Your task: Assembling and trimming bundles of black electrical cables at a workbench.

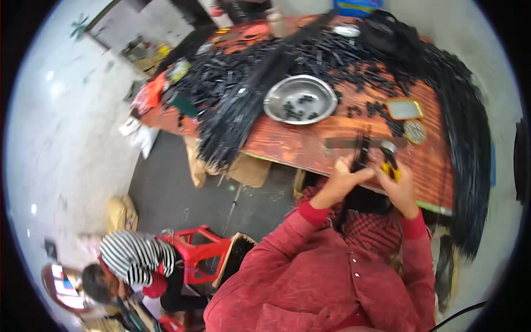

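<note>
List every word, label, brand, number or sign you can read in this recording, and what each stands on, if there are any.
None reads clearly enough to quote.
Blue object at the top edge: any print is too blurred to read.
Round tin: surface detail too small to make out.
Yellow-rimmed tin: no readable print.
Tool in the right hand: no readable marks.

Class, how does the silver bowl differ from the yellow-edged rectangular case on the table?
Shape: the silver bowl is rounded, while the yellow-edged case is rectangular.
Size: the bowl looks clearly larger than the case.
Colour: the bowl is shiny silver; the case has a pale grey face inside its yellow edge.
Both rest on the reddish-brown table.
</note>
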The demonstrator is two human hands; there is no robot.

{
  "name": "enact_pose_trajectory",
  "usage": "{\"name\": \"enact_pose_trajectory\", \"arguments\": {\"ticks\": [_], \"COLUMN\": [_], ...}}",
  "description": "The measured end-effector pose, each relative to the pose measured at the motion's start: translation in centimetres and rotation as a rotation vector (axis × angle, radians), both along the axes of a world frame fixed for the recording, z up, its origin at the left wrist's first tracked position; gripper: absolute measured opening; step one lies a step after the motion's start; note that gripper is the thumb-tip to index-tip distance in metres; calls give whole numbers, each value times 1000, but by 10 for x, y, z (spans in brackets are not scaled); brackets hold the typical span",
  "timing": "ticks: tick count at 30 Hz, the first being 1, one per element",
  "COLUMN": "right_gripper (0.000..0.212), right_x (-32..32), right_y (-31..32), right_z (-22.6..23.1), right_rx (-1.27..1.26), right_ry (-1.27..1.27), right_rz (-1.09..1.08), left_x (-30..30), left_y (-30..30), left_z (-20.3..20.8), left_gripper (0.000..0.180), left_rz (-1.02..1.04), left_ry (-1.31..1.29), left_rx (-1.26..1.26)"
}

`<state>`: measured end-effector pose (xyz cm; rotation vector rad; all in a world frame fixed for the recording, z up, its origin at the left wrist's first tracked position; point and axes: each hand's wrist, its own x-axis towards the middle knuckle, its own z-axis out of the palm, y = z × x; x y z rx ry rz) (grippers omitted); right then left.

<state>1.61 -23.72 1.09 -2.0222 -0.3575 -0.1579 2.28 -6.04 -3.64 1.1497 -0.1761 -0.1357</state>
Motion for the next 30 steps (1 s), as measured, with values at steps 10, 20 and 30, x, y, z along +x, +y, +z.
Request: {"name": "enact_pose_trajectory", "arguments": {"ticks": [10,20,30], "right_gripper": [21,17,24], "right_x": [-9,1,-11], "right_y": [-7,-4,-11], "right_z": [26,-3,-22], "right_rx": [-230,-103,239], "right_ry": [-281,-221,81], "right_rz": [131,174,58], "left_x": [2,7,-1], "left_y": [9,23,8], "left_z": [20,20,25], "left_gripper": [20,35,45], "left_rz": [-156,-86,-135], "left_ry": [33,70,128], "left_rx": [68,140,66]}}
